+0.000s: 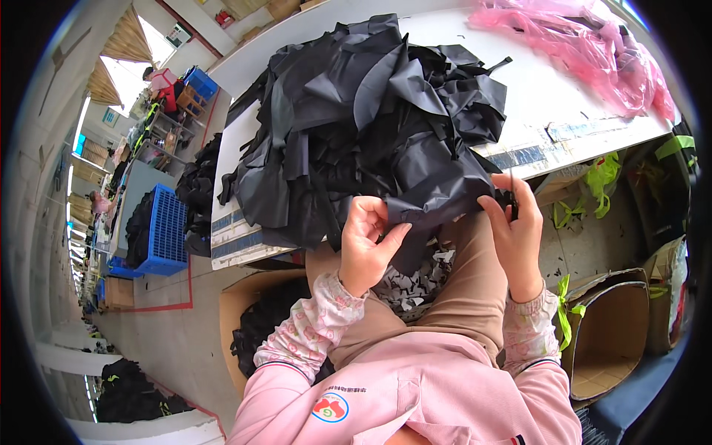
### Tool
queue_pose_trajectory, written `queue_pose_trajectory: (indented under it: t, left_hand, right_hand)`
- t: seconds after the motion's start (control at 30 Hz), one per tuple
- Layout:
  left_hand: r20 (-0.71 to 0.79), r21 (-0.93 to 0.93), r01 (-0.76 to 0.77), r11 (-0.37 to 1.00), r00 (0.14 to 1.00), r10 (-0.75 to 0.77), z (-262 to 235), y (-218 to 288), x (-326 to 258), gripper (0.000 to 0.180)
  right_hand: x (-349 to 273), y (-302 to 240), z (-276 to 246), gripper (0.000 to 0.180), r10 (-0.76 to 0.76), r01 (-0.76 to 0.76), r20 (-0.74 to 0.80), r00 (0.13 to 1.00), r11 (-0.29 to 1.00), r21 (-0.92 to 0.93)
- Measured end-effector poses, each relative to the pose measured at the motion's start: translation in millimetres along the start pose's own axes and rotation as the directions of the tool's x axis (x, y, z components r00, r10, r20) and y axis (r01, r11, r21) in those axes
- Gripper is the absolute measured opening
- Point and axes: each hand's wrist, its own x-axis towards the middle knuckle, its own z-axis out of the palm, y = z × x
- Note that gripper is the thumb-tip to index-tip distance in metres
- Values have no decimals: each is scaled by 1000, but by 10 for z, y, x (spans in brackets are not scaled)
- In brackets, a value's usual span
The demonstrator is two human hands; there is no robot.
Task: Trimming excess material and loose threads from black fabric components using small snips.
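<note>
A black fabric piece (443, 194) is stretched between my two hands at the table's near edge, above my lap. My left hand (368, 243) pinches its left corner between thumb and fingers. At the opposite corner, my right hand (519, 231) grips the cloth with thumb and forefinger. Something small, dark and thin shows among the right fingers; its kind is hard to make out. Just beyond my hands, a big loose heap of black fabric pieces (319, 96) covers the left and middle of the white table (545, 93). The heap hangs over the near edge.
Crumpled pink plastic (586, 55) lies at the table's far right. Below are an open cardboard box (608, 334) on the right, another box (233, 304) with black material on the left, and pale scraps (417, 278) between my legs. A blue crate (165, 226) stands left.
</note>
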Motion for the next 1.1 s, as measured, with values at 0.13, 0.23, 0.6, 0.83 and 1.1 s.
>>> queue_pose_trajectory:
  t: [0.13,0.23,0.6,0.83,1.1]
  left_hand:
    - [28,119,-75,990,997,72,95,125,-65,52]
    - [97,159,-102,982,991,87,102,149,-116,61]
    - [168,320,-98,942,985,45,-7,300,-208,42]
    - [183,337,-91,937,983,29,-22,339,-207,28]
    - [380,103,-185,977,915,134,-162,288,-36,14]
  right_hand:
    - [-154,-365,36,32,-112,107,5,994,959,264]
    - [-200,-556,151,32,-229,131,222,948,914,385]
    - [-269,-415,292,24,-109,55,262,959,977,208]
    - [-264,-348,267,21,-204,113,242,949,932,344]
    - [-242,-315,221,17,-274,49,378,884,860,508]
